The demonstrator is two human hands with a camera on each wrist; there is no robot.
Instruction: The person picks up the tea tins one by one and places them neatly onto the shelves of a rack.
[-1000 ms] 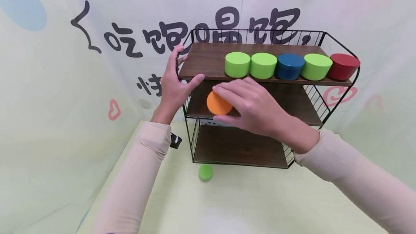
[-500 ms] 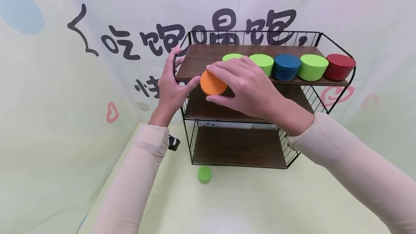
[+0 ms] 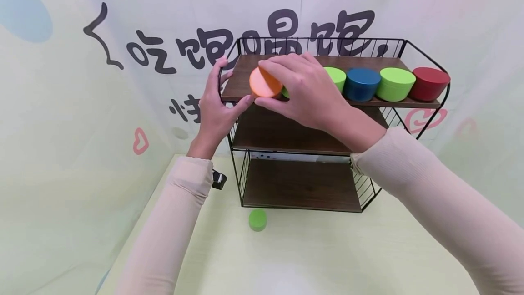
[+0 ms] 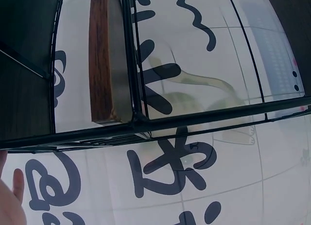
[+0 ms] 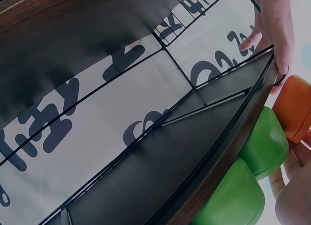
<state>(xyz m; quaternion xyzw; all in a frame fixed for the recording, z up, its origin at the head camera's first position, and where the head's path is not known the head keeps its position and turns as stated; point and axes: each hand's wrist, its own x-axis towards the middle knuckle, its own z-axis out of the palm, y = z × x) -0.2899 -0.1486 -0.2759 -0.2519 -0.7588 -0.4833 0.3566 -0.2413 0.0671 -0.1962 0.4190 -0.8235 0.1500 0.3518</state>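
My right hand (image 3: 304,88) holds a round orange tin (image 3: 264,82), tilted with its flat face toward the head camera, at the left part of the rack's top shelf. In the right wrist view the orange tin (image 5: 293,108) is beside a green tin (image 5: 265,145). My left hand (image 3: 219,108) grips the left end of the shelf rack (image 3: 282,133), thumb in front and fingers at the side rail. Along the top shelf stand a partly covered green tin (image 3: 335,78), a blue tin (image 3: 362,84), another green tin (image 3: 396,84) and a red tin (image 3: 430,84). My right hand hides most of the leftmost green tin.
A loose green tin (image 3: 257,220) lies on the pale tabletop (image 3: 319,249) in front of the rack. Black wire rails (image 3: 368,185) bound the rack's sides, with dark wooden middle and bottom shelves (image 3: 303,185). A printed white backdrop (image 3: 155,104) stands behind.
The orange tin has risen in my right hand from before the middle shelf to the top shelf's left part, tilting on the way. My left hand stays on the rack.
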